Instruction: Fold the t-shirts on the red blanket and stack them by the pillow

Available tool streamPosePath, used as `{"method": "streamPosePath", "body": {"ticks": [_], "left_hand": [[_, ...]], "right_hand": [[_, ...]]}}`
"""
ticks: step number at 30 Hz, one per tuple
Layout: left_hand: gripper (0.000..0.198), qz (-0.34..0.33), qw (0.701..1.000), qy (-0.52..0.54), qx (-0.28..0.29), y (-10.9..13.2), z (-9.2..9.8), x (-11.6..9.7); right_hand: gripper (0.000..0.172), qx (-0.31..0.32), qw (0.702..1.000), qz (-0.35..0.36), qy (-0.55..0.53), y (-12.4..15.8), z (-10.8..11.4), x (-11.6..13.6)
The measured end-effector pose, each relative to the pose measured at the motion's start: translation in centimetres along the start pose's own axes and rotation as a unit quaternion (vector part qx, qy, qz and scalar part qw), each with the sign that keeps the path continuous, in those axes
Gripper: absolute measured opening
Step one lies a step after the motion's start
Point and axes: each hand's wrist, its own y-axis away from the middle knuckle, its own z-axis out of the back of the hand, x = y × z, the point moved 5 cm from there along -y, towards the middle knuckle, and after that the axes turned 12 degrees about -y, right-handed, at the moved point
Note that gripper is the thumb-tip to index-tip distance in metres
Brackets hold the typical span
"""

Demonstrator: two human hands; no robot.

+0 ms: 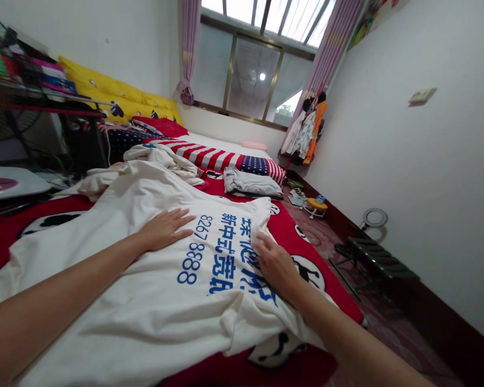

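A white T-shirt (145, 290) lies spread and creased over a red bedspread (284, 228), printed with blue Chinese characters and the digits 8267 8888. My left hand (165, 229) rests flat on the cloth, just left of the print, holding nothing. On the shirt's right side, my right hand (276, 264) curls its fingers down into the fabric, which bunches beneath it. More crumpled white cloth (161, 161) lies farther up the bed.
Beyond the shirt are a flag-striped pillow (213, 157) and a folded grey cloth (250, 183). A wire shelf (20, 80) stands left of the bed. To the right, a green folding stool (375, 258) and a ring light (375, 217) sit on the floor beside the wall.
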Motion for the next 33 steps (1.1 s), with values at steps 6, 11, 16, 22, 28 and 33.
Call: {"method": "streamPosePath", "body": {"ticks": [6, 11, 16, 22, 28, 33], "left_hand": [[0.066, 0.002, 1.0, 0.007, 0.004, 0.0, 0.0, 0.0], [0.065, 0.006, 1.0, 0.005, 0.004, 0.0, 0.3, -0.1], [0.067, 0.004, 1.0, 0.006, 0.004, 0.1, 0.3, -0.1], [0.067, 0.001, 1.0, 0.002, 0.005, 0.0, 0.1, -0.1], [0.067, 0.002, 1.0, 0.006, 0.011, -0.2, -0.2, 0.1], [0.067, 0.004, 1.0, 0.002, 0.013, -0.1, -0.1, 0.1]], "right_hand": [[0.041, -0.08, 0.977, -0.173, -0.092, -0.6, 2.0, -4.1], [0.074, -0.016, 0.974, -0.222, -0.044, -1.4, 0.9, -2.7], [0.037, 0.072, 0.977, -0.199, -0.009, -3.4, 2.1, -4.2], [0.026, -0.012, 0.956, -0.289, 0.05, -4.7, 8.9, -14.2], [0.025, -0.024, 0.923, -0.378, 0.07, -1.1, 5.4, -18.3], [0.042, -0.015, 0.919, -0.386, 0.08, 0.2, 4.0, -17.8]]}}
